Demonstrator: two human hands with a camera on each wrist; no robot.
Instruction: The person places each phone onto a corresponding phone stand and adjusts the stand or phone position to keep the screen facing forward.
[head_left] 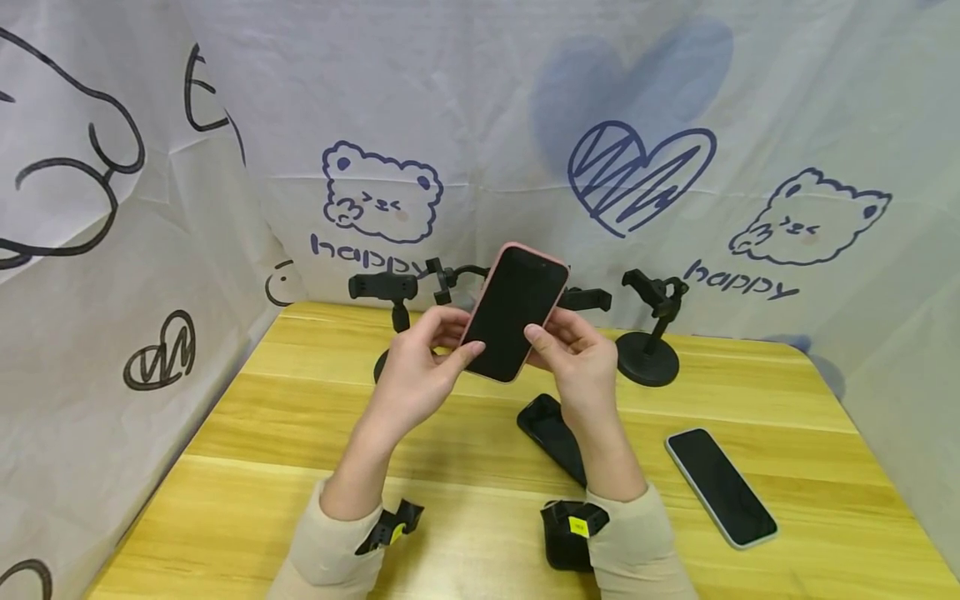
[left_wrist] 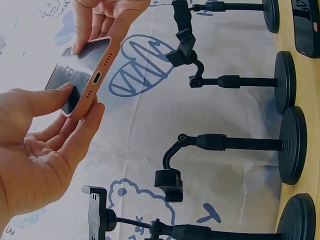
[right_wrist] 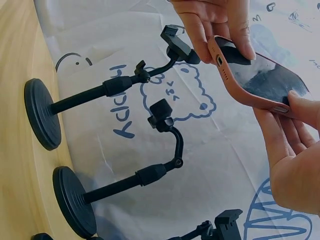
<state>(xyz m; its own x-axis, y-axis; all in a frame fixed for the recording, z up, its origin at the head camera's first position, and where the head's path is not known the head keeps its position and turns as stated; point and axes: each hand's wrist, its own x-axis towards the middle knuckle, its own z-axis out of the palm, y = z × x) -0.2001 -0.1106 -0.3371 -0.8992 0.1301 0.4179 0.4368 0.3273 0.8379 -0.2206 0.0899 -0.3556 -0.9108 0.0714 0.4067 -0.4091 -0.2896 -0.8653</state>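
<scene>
A smartphone in a pink case point(head_left: 519, 312) is held up above the table, its dark screen facing me and its top tilted to the right. My left hand point(head_left: 420, 371) grips its lower left edge, thumb on the screen and fingers behind. On the opposite edge, my right hand point(head_left: 588, 375) holds it the same way. The left wrist view shows the charging port in the bottom edge of the smartphone point(left_wrist: 95, 80). In the right wrist view, both thumbs lie on the glass of the smartphone point(right_wrist: 265, 80).
Several black phone stands line the table's back, one at right point(head_left: 648, 358), one at left point(head_left: 384, 287). A black phone point(head_left: 551, 429) lies partly under my right forearm. To the right is a phone in a pale case point(head_left: 722, 487). A dark object point(head_left: 567, 550) sits by my right wrist.
</scene>
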